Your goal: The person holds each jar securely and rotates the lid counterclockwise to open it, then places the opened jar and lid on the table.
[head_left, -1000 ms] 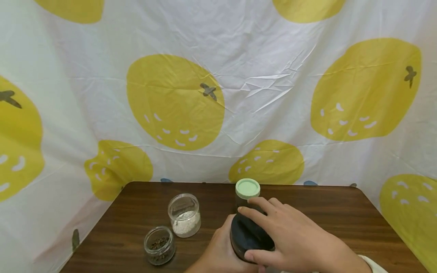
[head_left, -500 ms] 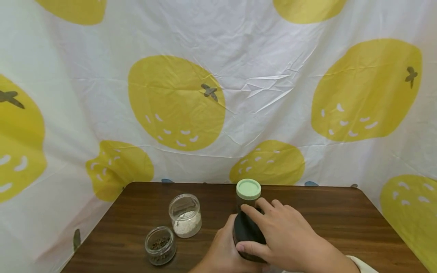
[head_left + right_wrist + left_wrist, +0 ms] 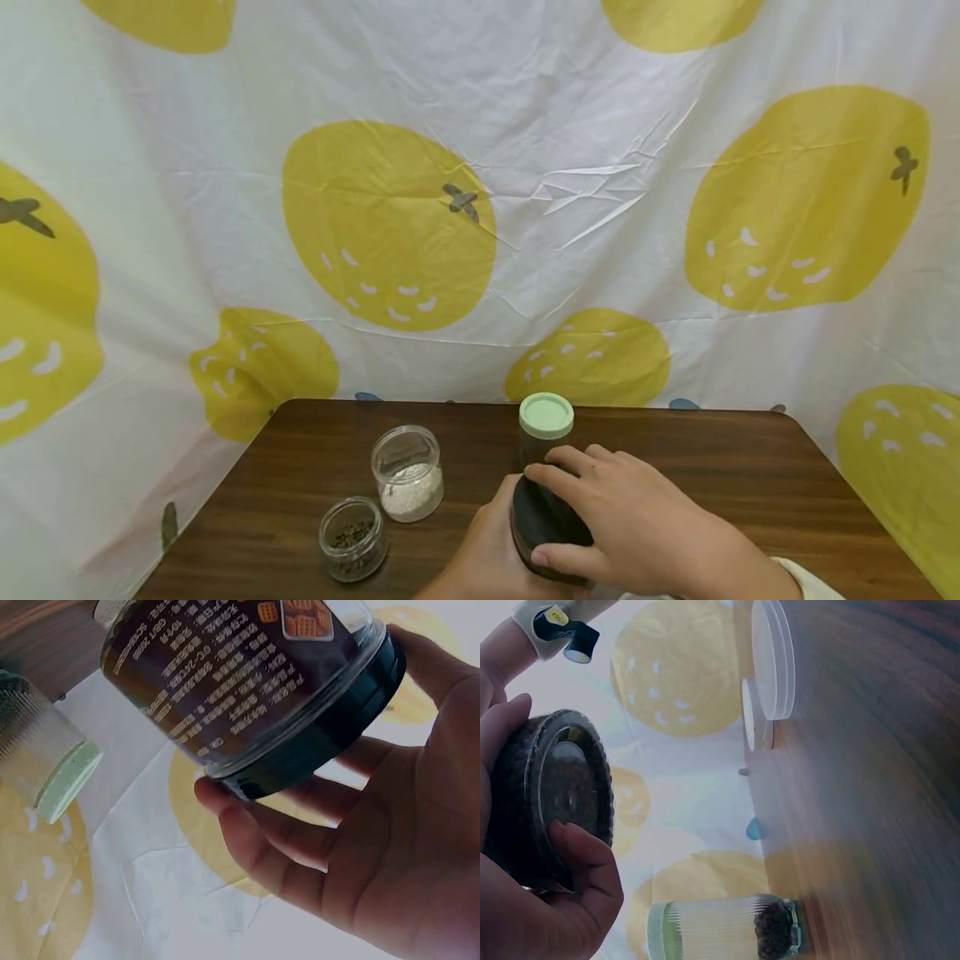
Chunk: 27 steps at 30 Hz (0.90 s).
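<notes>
My left hand [image 3: 487, 550] grips the body of a jar from its left side, with a finger bent against the jar's base [image 3: 568, 784] in the left wrist view. Over the top, my right hand [image 3: 633, 525] has its thumb and fingers spread round the rim of the black lid [image 3: 546, 525]. The right wrist view shows the jar's dark printed label [image 3: 225, 675], with the lid [image 3: 322, 735] seated on the jar and my right fingers [image 3: 300, 840] along its edge. The jar is held above the table and tilted.
Behind the hands stands a ribbed jar with a pale green lid [image 3: 546, 415] and dark contents. To the left are a clear jar of white grains [image 3: 408, 487] and a low glass jar of dark bits [image 3: 351, 542]. Whitish lids [image 3: 776, 660] lie on the wooden table [image 3: 712, 450].
My right fingers have shifted round the black lid, the thumb first moving left, then slightly back. Jar and hands have drifted a little to the right. The other jars stay put.
</notes>
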Tool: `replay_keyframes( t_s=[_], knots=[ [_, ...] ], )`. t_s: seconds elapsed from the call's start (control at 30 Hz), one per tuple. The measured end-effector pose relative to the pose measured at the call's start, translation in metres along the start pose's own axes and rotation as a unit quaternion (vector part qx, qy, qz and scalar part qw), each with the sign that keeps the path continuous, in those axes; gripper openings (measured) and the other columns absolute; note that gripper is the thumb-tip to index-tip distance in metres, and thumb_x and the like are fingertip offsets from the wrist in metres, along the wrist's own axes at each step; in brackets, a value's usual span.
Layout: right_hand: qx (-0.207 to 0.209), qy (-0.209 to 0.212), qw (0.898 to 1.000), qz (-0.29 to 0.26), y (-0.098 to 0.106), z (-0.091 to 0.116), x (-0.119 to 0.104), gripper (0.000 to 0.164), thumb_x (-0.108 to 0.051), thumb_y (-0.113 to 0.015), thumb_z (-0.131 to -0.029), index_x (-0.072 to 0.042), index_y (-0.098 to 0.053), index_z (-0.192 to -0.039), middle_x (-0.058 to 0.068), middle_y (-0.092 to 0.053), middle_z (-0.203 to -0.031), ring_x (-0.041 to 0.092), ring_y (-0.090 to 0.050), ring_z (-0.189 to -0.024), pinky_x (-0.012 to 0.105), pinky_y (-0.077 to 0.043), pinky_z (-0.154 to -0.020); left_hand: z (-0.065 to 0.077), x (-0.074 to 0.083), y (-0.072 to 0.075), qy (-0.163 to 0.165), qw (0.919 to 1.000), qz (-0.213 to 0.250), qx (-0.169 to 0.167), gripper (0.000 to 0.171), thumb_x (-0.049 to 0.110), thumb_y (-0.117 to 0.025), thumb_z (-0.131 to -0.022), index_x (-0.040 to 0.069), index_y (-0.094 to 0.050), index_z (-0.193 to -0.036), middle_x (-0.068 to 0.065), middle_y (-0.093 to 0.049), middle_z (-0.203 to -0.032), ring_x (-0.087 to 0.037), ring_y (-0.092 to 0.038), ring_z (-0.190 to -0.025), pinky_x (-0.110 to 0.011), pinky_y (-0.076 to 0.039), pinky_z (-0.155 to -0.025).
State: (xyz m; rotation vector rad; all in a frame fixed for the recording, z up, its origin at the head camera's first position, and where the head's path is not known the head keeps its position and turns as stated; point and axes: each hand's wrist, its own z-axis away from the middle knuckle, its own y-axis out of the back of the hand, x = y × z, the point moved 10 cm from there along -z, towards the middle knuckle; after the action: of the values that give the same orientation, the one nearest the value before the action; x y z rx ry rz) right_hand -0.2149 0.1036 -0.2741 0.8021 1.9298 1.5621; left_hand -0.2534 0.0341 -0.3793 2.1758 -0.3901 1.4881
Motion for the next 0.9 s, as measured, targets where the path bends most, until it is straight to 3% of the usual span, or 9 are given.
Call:
replay_keyframes(
  t_s=[0.17,0.37,0.63,0.8,0.9],
  knots=[
    [-0.015,0.018,0.999,-0.033,-0.001,0.003,0.000,0.068,-0.067,-0.048,-0.092,-0.023,-0.050,-0.144,0.000,-0.053,-0.143,0.020,-0.052,-0.115,0.049,-0.053,-0.089,0.000,-0.001,0.000,0.001,0.9998,0.015,-0.013,0.082,0.026,-0.088,-0.073,0.029,-0.039,-0.139,-0.005,-0.058,-0.134,-0.016,-0.064,-0.108,-0.032,-0.056,-0.093],
    [-0.021,0.050,0.996,-0.068,-0.001,0.004,-0.003,0.061,-0.050,-0.060,-0.093,-0.027,-0.046,-0.147,-0.002,-0.047,-0.148,0.017,-0.047,-0.124,0.049,-0.053,-0.091,0.000,0.002,-0.001,-0.031,0.9992,0.008,-0.023,0.084,0.022,-0.085,-0.076,0.026,-0.036,-0.144,-0.009,-0.056,-0.136,-0.017,-0.063,-0.110,-0.034,-0.055,-0.094],
    [-0.006,0.097,0.993,-0.072,0.000,0.005,-0.010,0.074,-0.032,-0.066,-0.085,-0.025,-0.037,-0.152,-0.004,-0.042,-0.152,0.016,-0.039,-0.133,0.052,-0.048,-0.098,-0.001,0.003,-0.001,-0.029,0.9992,0.006,-0.026,0.092,0.022,-0.084,-0.077,0.028,-0.029,-0.151,-0.006,-0.053,-0.142,-0.017,-0.059,-0.116,-0.037,-0.053,-0.099],
    [0.002,0.099,0.992,-0.080,0.001,0.005,-0.011,0.077,-0.035,-0.065,-0.087,-0.027,-0.030,-0.155,-0.002,-0.038,-0.155,0.019,-0.035,-0.137,0.057,-0.045,-0.100,0.000,0.004,-0.001,-0.032,0.9990,0.012,-0.030,0.097,0.021,-0.083,-0.078,0.030,-0.023,-0.155,-0.007,-0.054,-0.142,-0.017,-0.061,-0.114,-0.035,-0.054,-0.097],
    [0.006,0.059,0.995,-0.084,0.002,0.004,-0.005,0.073,-0.050,-0.059,-0.093,-0.031,-0.027,-0.156,-0.002,-0.034,-0.157,0.021,-0.036,-0.137,0.060,-0.043,-0.099,0.001,0.004,0.001,-0.035,0.9991,0.009,-0.022,0.092,0.022,-0.085,-0.077,0.029,-0.030,-0.150,-0.008,-0.057,-0.138,-0.018,-0.063,-0.111,-0.035,-0.055,-0.094]
  ],
)
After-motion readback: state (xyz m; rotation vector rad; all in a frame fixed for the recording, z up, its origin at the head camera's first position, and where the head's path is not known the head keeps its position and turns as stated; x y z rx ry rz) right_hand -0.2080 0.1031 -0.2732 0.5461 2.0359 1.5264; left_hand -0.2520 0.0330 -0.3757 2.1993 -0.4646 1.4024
